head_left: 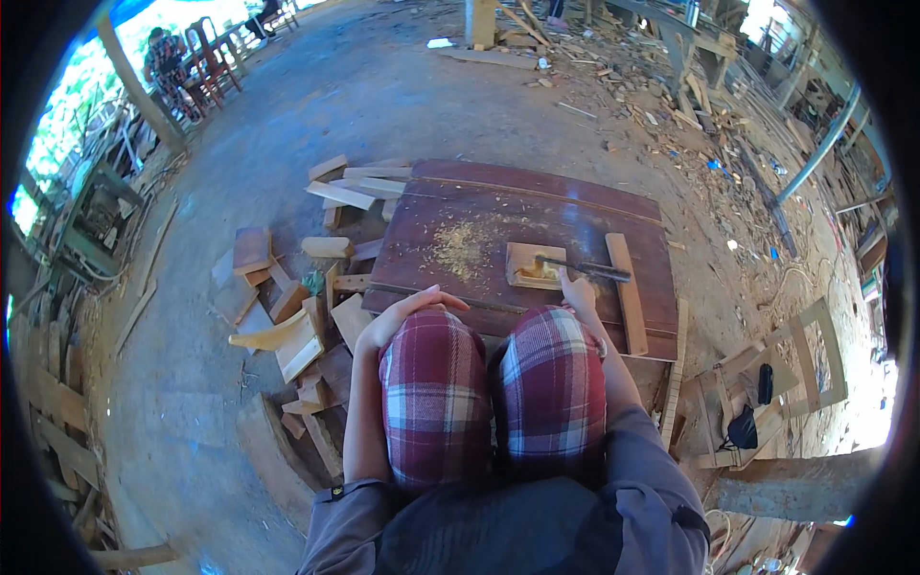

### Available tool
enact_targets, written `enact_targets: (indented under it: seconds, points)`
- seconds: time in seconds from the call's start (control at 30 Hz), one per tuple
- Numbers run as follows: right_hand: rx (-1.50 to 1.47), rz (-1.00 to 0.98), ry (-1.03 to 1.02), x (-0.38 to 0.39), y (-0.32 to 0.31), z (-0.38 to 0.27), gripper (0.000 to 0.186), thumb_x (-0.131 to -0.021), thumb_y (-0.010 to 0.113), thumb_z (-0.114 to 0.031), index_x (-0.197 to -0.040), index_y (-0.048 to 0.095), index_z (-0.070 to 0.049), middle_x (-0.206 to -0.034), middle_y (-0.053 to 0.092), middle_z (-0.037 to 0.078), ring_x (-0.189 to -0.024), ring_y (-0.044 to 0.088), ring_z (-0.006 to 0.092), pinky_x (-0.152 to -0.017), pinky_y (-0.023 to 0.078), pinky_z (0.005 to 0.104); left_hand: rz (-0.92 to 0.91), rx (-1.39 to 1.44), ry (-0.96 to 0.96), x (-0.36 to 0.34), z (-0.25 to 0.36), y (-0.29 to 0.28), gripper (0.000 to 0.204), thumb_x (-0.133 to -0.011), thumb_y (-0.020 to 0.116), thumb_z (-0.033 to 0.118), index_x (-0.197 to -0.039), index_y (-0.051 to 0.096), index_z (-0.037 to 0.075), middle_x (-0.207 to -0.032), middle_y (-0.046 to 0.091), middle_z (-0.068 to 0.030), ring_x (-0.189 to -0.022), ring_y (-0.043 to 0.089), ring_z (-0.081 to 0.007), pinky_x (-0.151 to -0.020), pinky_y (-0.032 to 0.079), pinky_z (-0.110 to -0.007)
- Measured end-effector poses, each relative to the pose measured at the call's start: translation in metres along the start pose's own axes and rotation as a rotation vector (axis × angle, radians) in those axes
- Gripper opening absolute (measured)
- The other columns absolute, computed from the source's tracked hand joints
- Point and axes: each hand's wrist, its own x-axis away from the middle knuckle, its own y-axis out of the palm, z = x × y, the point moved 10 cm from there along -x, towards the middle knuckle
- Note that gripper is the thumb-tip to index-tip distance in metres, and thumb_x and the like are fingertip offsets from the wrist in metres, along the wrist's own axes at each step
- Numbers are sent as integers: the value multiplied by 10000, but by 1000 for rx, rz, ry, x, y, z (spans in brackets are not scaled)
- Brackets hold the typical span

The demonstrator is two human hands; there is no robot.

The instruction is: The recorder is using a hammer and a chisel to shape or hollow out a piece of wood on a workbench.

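My left hand (414, 309) lies over my left knee, its fingers stretched out and holding nothing. Beside my right knee, my right hand (581, 293) appears closed on a dark, slim tool (606, 272); its exact kind is unclear and some fingers are hidden. Toward the right, the tool's thicker part crosses above a wooden strip (627, 292). Its thin end lies over a small pale wooden block (524, 253) with a yellowish patch on top. That block sits on a low dark-red wooden table (460, 196), just beyond my knees.
A heap of wood shavings (461, 249) lies left of the block. Wood offcuts (287, 340) are piled on the floor left of the table. At the right stands a wooden chair frame (815, 359) with dark items on it. Scrap covers the far right ground; a person (168, 67) is far left.
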Motion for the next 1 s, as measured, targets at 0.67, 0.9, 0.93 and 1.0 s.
enact_targets:
  seconds: [0.67,0.9,0.93,1.0]
  points:
    - [660,494,-731,11,-17,-96,448,-756,764,-350,-1098,615,-102,-1104,638,181,-1131,571,347,-921,432,534,77,136,16,16,-6,-15,502,-1032,383,358,-1269,537,-57,-778,588,9,-703,558,-54,-658,460,-203]
    - [703,177,-729,-20,-25,-65,355,-792,729,-256,-1121,636,-161,-1097,633,64,-1114,555,270,-992,286,556,277,-599,111,-69,-55,-97,351,-982,521,260,-1251,583,44,-925,669,-69,-845,640,-150,-781,489,-260]
    - [661,246,-804,-8,-33,-72,358,-793,727,-261,-1124,636,-160,-1088,640,72,-1102,562,269,-990,284,551,364,-794,205,-90,-62,-110,335,-955,568,228,-1251,590,72,-1025,681,-111,-947,658,-214,-861,498,-314]
    - [690,231,-809,16,-33,-98,382,-814,708,-287,-1165,625,-159,-1096,640,70,-1111,565,281,-982,316,554,457,-1396,437,-113,-62,-99,469,-895,644,257,-1327,545,103,-1313,560,-148,-1227,516,-310,-1038,397,-433]
